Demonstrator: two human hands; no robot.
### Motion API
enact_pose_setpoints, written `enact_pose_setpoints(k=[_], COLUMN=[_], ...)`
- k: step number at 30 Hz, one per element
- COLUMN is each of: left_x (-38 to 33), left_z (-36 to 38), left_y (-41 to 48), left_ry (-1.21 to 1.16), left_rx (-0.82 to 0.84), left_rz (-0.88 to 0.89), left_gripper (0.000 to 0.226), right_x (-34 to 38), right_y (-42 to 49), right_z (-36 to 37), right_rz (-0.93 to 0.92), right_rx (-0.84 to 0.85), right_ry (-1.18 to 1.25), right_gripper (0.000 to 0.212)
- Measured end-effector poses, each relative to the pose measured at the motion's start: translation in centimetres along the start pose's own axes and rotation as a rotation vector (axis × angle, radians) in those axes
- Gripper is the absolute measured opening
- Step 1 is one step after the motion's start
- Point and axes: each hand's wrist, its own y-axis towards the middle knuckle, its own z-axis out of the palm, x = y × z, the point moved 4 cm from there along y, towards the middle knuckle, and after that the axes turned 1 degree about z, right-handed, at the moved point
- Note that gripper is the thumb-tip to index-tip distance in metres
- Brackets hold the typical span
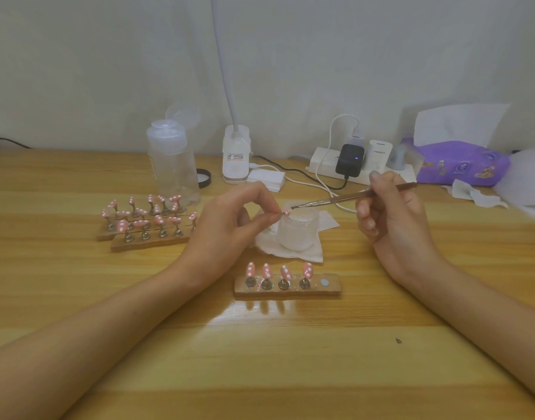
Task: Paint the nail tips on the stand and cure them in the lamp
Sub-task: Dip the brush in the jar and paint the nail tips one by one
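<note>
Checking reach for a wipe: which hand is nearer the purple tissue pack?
Right. The right hand, gripping the brush, is left of the tissue pack; the left hand, pinching a nail tip, is farther left.

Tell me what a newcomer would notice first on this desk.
At the centre, the left hand pinches a pink dotted nail tip while the right hand points a thin brush at it, by a frosted jar. Just in front, a wooden stand carries four matching tips, with one spot bare. To the left, more stands are crowded with them.
</note>
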Motion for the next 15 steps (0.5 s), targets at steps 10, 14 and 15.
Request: enact_pose_setpoints(k=[10,14,15], left_x=[-0.1,-0.2,-0.2], left_z=[-0.1,-0.1,-0.1], left_y=[0.0,0.0,0.0], left_ry=[0.01,0.002,-0.001], left_rx=[-0.002,-0.002,-0.002], left_rz=[0.006,0.009,0.008], left_gripper=[0.007,0.008,0.008], right_x=[0.0,0.1,0.1], right_y=[0.0,0.3,0.3], right_z=[0.3,-0.4,-0.2], right_rz=[-0.052,-0.058,-0.069], right_rx=[0.039,0.002,0.024], right_ry=[-0.114,-0.096,-0.101], right_gripper=[0.037,0.033,0.034])
